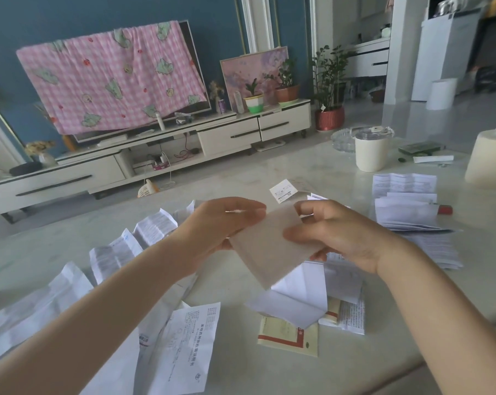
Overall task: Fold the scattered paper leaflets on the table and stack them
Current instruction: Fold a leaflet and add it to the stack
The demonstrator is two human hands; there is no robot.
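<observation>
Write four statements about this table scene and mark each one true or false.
1. The left hand and the right hand hold one leaflet above the table. True.
2. The cream cup stands at the table's near edge. False: it stands on the far side, beyond the hands.
3. A pink checked cloth hangs over the television. True.
4. All other papers sit in one neat pile. False: the scattered leaflets lie spread across the table.
</observation>
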